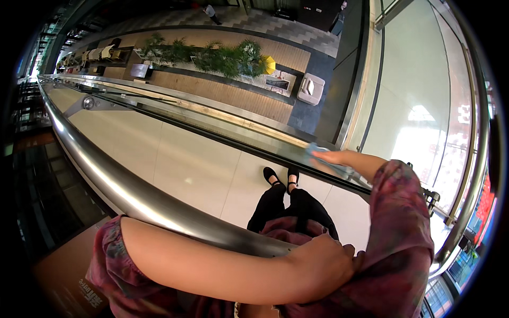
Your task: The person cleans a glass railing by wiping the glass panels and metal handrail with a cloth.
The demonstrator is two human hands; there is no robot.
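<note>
A thin blue cloth (326, 161) lies under my right hand (329, 156), against the glass panel of a balustrade (274, 149). The fingers are stretched out and slightly blurred; the hand is on the far side of the dark top edge from my feet. My left forearm crosses over a thick brushed steel handrail (175, 214). My left hand (324, 264) is curled near the handrail's end, close to my body; its fingertips are mostly hidden, and whether it grips anything does not show.
Beyond the glass lies a lower floor with green plants (226, 59), a yellow umbrella (268, 64) and a pale armchair (311, 89). A person (211, 14) walks down there. A glass wall with a metal rail (483, 131) stands at right. Pale floor tiles (195, 159) lie under my feet.
</note>
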